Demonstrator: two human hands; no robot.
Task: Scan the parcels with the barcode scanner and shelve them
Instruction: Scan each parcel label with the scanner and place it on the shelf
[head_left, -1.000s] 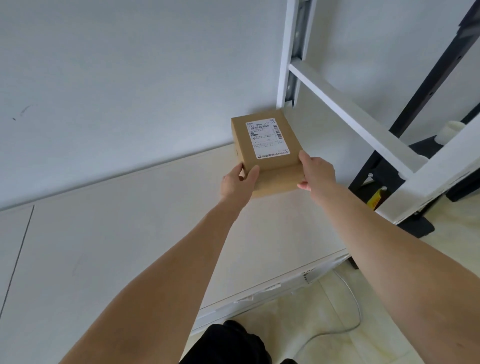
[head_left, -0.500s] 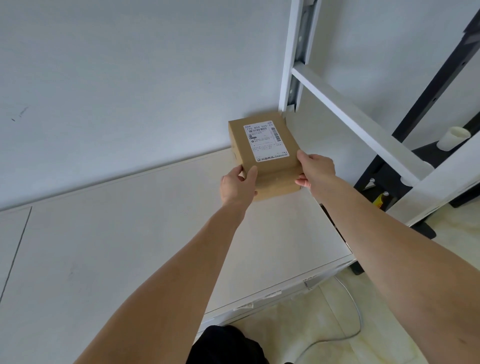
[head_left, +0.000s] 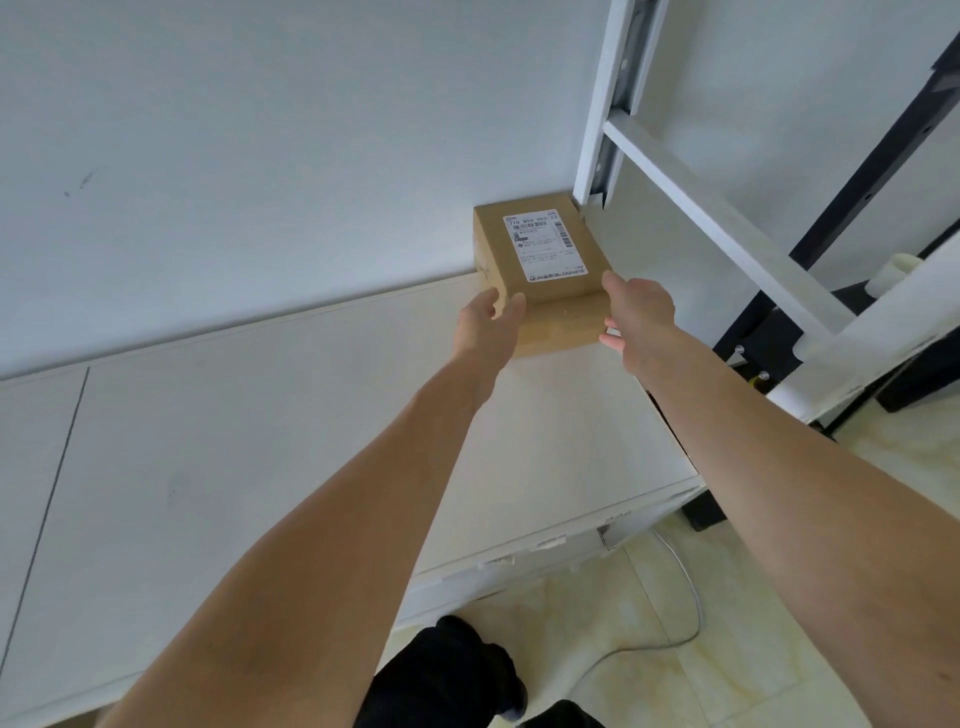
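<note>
Nearest the camera, at the bottom edge, a dark trouser leg (head_left: 447, 670) stands on a pale, glossy tiled floor (head_left: 727, 649), where a thin white cable (head_left: 693, 608) curves across the tiles. Above that runs the front lip of a broad white shelf board (head_left: 234, 467), its edge chipped and peeling near the right corner, with a thin dark seam crossing the board at the far left. Two bare forearms reach up and away over this board. The left hand (head_left: 488, 327) rests against the near left corner of a small brown cardboard parcel (head_left: 540, 270), thumb up on the top edge and fingers loosely straight along the left side rather than curled. The right hand (head_left: 639, 317) is at the near right corner, its fingers extended and held together against the box's right side; whether they press firmly cannot be told. The parcel sits flat on the shelf board in the far right corner, its back against the plain white wall (head_left: 260, 156) and just beside the white metal shelf upright (head_left: 602, 93). A white printed shipping label (head_left: 545, 244) with barcodes faces up. From the upright a white crossbar (head_left: 727, 218) slants toward the right, and beyond it a black metal frame (head_left: 852, 182) stands on the floor.
</note>
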